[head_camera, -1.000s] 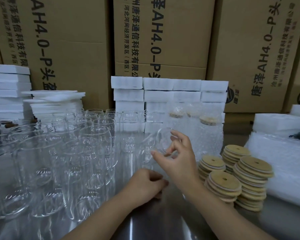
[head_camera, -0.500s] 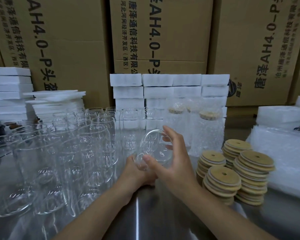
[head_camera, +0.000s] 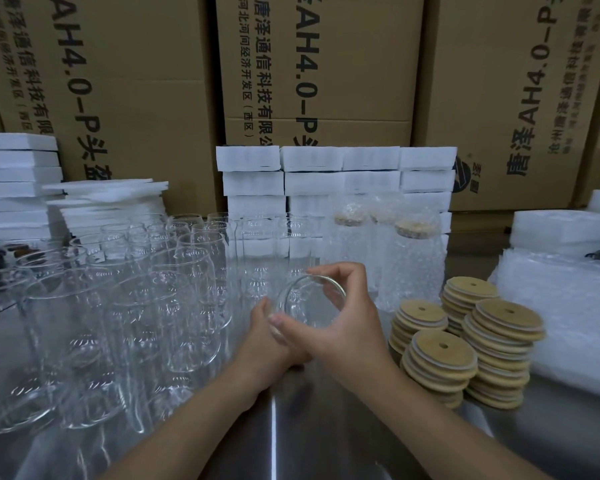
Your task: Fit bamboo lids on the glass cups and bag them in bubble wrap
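Danger is a slip: left hand (head_camera: pixel 267 344) grips the base of the tilted glass cup (head_camera: pixel 309 303), right hand (head_camera: pixel 347 327) curls round its rim, over the table's (head_camera: pixel 291 427) middle; smooth glass could fall against neighbouring cups (head_camera: pixel 118 306).

The cup (head_camera: pixel 309 303) and other cups (head_camera: pixel 118 306) were clear, glossy glass. Lids (head_camera: pixel 440 355) were matt bamboo. The table (head_camera: pixel 274 427) was smooth, shiny metal; the bubble wrap (head_camera: pixel 568 306) bumpy clear plastic; the foam (head_camera: pixel 326 161) matt white; the boxes (head_camera: pixel 136 81) matt brown cardboard.

Dim, soft overall; table (head_camera: pixel 274 441) glare streak; bowed, blurred edges.
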